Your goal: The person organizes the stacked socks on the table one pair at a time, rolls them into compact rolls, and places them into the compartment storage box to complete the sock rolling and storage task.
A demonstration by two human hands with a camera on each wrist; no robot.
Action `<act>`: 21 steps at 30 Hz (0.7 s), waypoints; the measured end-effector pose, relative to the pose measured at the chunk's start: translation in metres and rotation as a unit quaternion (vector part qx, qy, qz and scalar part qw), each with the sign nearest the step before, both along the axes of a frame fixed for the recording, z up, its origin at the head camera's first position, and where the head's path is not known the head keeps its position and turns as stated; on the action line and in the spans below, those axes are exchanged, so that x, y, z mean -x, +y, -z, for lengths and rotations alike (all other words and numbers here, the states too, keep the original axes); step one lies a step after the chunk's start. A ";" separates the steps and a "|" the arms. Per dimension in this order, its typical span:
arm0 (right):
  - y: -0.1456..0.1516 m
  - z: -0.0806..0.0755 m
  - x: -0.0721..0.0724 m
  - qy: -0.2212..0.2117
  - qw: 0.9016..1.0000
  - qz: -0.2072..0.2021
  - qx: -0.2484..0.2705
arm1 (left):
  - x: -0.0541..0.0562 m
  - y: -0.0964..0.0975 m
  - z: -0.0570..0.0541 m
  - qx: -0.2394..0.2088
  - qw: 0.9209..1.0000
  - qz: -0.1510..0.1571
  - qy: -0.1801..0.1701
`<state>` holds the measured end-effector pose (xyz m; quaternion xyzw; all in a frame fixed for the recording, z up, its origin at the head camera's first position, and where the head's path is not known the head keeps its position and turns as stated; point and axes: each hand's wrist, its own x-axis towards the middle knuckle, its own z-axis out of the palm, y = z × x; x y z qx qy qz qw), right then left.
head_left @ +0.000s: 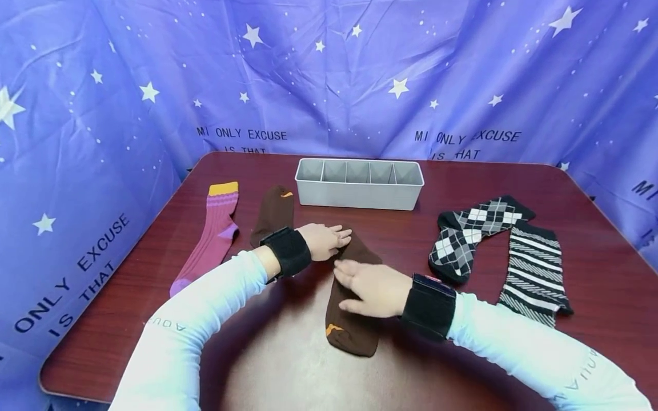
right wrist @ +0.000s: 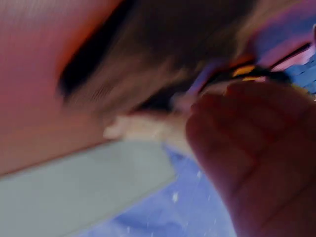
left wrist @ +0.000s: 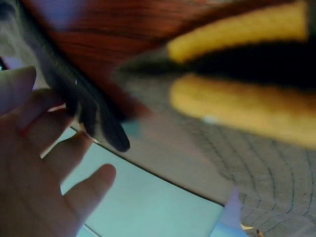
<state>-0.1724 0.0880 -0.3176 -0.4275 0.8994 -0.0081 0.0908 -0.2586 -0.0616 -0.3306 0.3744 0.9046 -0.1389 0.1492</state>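
A brown sock (head_left: pixel 353 341) with a small orange mark lies lengthwise on the table in front of the person. My left hand (head_left: pixel 323 242) is at its far end, fingers extended, fingertips right at the fabric. Over the sock's middle, my right hand (head_left: pixel 374 290) lies flat with straight fingers, hiding part of it. A second brown sock (head_left: pixel 274 216) rests beyond the left wrist, partly covered by the black wristband (head_left: pixel 289 251). In the left wrist view, brown ribbed fabric (left wrist: pixel 247 163) with yellow edging appears close up. The right wrist view is blurred.
A grey box (head_left: pixel 358 195) with several compartments stands at the back. On the left lies a pink sock (head_left: pixel 218 228) with a yellow cuff. Argyle socks (head_left: pixel 457 245) and black-and-white striped socks (head_left: pixel 534 268) lie on the right. A starry blue curtain (head_left: pixel 329 74) surrounds the table.
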 end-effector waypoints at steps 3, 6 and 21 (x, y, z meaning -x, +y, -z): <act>0.003 0.001 -0.001 -0.033 0.999 -0.013 -0.016 | 0.003 -0.003 0.003 -0.001 1.000 -0.010 0.003; 0.011 0.003 0.005 -0.014 1.000 -0.005 -0.023 | 0.003 -0.005 0.003 0.003 1.000 -0.023 0.000; 0.040 0.006 0.068 -0.006 0.996 0.088 -0.022 | -0.061 -0.020 0.000 -0.031 0.998 -0.029 0.036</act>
